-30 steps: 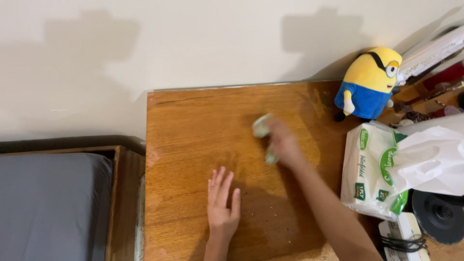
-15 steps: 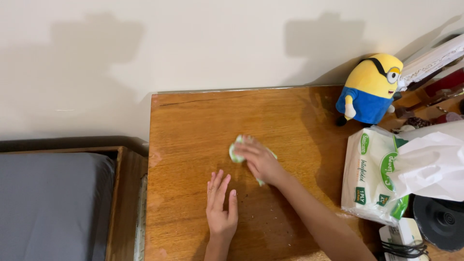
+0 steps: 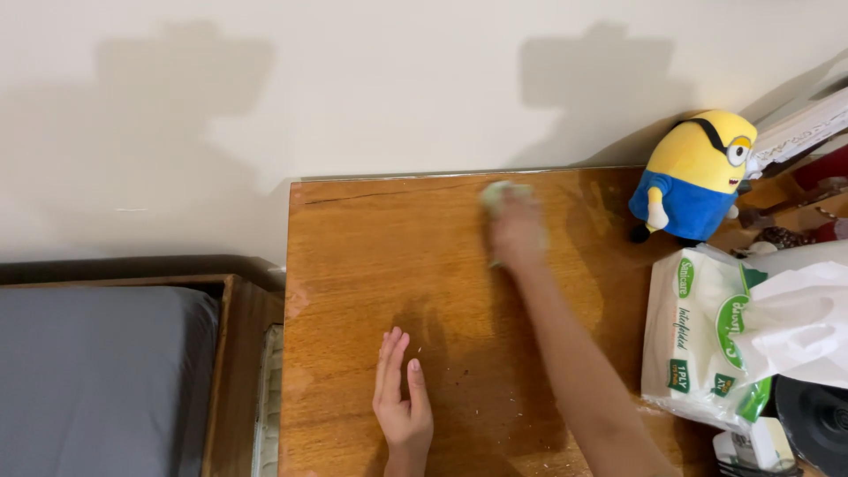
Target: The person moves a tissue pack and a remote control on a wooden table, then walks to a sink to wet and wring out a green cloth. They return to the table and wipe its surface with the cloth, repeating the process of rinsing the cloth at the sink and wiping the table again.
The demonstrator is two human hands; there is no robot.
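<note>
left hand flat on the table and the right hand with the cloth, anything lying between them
Nothing of note. In the head view only bare wood of the table, with a few tiny crumbs, lies between the left hand and the right hand pressing the pale cloth.

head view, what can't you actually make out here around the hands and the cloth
- Right hand: motion-blurred in the head view, so finger positions and its grip on the pale cloth are unclear.
- Cloth: mostly covered by that hand, its shape and size hidden.
- Left hand: flat on the wooden table, wrist cut off by the bottom edge.
- Black round object: cut off by the right corner, behind the white plastic bag.
</note>
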